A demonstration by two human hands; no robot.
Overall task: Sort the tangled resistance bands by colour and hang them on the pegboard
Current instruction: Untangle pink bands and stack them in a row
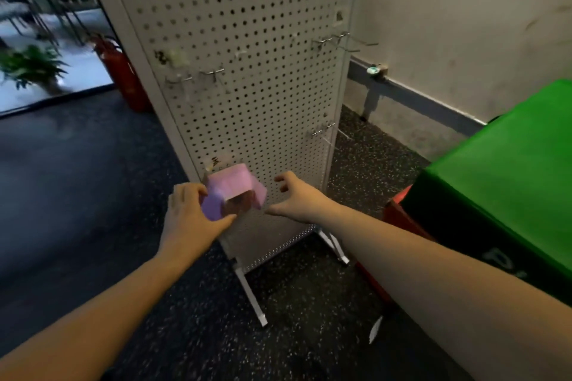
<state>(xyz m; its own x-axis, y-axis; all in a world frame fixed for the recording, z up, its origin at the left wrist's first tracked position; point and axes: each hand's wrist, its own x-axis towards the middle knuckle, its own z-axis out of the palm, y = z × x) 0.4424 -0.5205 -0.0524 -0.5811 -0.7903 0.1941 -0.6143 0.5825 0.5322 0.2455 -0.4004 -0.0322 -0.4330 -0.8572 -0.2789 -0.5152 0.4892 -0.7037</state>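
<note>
— So, what's in front of them?
— A tall white pegboard [247,71] on metal feet, with bare wire hooks [337,40], and a green-topped box [510,179] off to the right.
— And the band?
— A pink-purple resistance band [230,192] low against the board, folded into a loop.
— Who's got it?
— The left hand [188,213] grips its left end. The right hand [297,195] is just beside it, fingers spread and loosely curled, holding nothing.
</note>
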